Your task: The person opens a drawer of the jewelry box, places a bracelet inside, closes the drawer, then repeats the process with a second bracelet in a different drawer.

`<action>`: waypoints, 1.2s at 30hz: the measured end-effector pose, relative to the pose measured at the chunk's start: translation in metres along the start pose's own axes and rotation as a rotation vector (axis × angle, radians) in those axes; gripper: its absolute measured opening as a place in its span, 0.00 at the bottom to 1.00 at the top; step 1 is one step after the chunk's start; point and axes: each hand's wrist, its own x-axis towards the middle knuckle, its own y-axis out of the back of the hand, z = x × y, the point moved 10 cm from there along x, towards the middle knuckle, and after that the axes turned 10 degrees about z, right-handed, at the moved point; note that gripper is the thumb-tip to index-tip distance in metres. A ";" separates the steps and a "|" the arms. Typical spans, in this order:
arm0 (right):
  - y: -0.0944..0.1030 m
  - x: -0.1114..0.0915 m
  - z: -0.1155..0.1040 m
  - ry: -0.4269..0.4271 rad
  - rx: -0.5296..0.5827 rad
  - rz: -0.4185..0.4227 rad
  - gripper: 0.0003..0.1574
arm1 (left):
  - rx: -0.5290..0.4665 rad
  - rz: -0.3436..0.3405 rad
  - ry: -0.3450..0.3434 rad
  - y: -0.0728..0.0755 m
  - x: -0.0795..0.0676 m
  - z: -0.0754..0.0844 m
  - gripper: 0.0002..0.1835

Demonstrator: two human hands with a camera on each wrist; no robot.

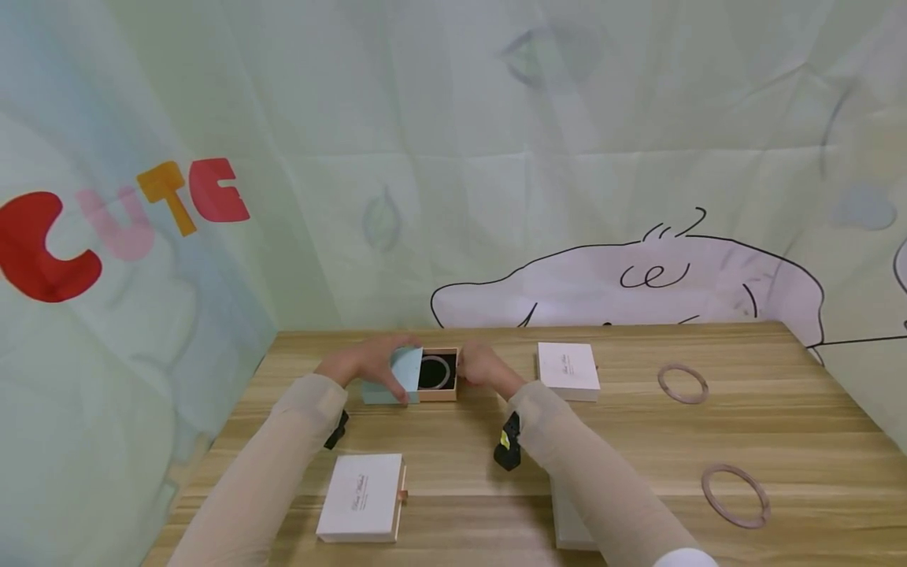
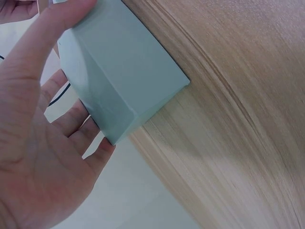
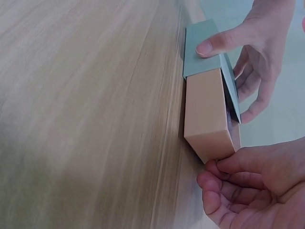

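The thing between my hands is a small sliding box lying flat towards the far side of the bench (image 1: 468, 480), and all turns on one line: its long axis, running left to right across in front of me, with one hand at each end. My left grip (image 1: 370, 365) spans the pale blue sleeve (image 1: 392, 392), spread about as wide as the box is deep, thumb on the near side and fingers over the far side, so it has hold across that axis. My right grip (image 1: 484, 367) is closed to a small pinch at the right-hand end of the peach drawer (image 1: 438, 396), thumb against curled fingers, low by the end wall; whether a ribbon tab sits between them I can't tell. The drawer stands part-way out of the sleeve, pointing straight at my right grip, so I judge that any pull or push should keep to that line, as a skew would likely bind it. The bangle (image 1: 448, 368) lies flat on the dark lining in the uncovered part, between my two hands, with my right just beyond the drawer's end and my left fingertips back on the sleeve.
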 end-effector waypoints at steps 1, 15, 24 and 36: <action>0.000 0.000 -0.001 0.002 -0.001 0.005 0.30 | -0.002 0.001 0.003 0.000 0.000 0.000 0.53; 0.001 -0.005 -0.006 -0.041 0.042 0.006 0.21 | -0.011 0.001 0.007 0.000 -0.001 0.000 0.53; -0.003 -0.002 -0.004 -0.047 0.044 0.018 0.29 | -0.009 0.003 0.020 0.000 0.001 -0.003 0.53; -0.001 -0.003 -0.011 -0.012 0.001 0.053 0.24 | -0.008 0.006 -0.002 0.001 0.000 0.001 0.53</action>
